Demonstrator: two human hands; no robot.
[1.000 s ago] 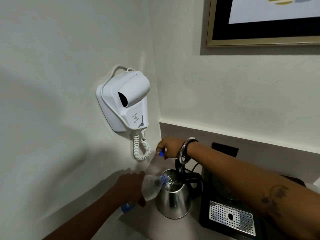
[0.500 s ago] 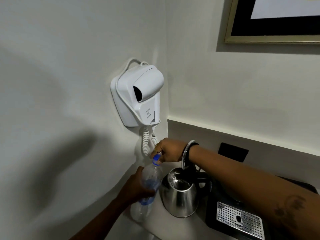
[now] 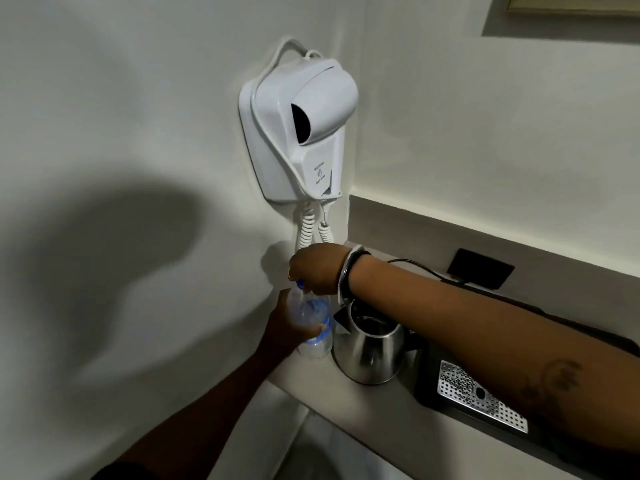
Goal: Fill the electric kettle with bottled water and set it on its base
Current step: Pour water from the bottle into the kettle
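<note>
A clear plastic water bottle (image 3: pixel 313 344) with a blue label stands upright on the pale counter (image 3: pixel 346 407), just left of the kettle. My left hand (image 3: pixel 282 332) is wrapped around its middle. My right hand (image 3: pixel 317 270) reaches across from the right and pinches the blue cap (image 3: pixel 300 283) at the bottle's neck. The steel electric kettle (image 3: pixel 369 355) sits on the counter with its lid up and its mouth open. My right forearm passes over its black handle. I cannot see the kettle's base.
A white wall-mounted hair dryer (image 3: pixel 301 129) with a coiled cord hangs just above my hands. A black tray with a perforated metal drip grate (image 3: pixel 481 394) lies right of the kettle. A black wall socket (image 3: pixel 479 268) with a cable sits behind. The counter's front edge is near.
The bottle was tilted and pouring into the kettle a second ago. It now stands upright beside the kettle, and my right hand has brought the blue cap down onto its neck.
</note>
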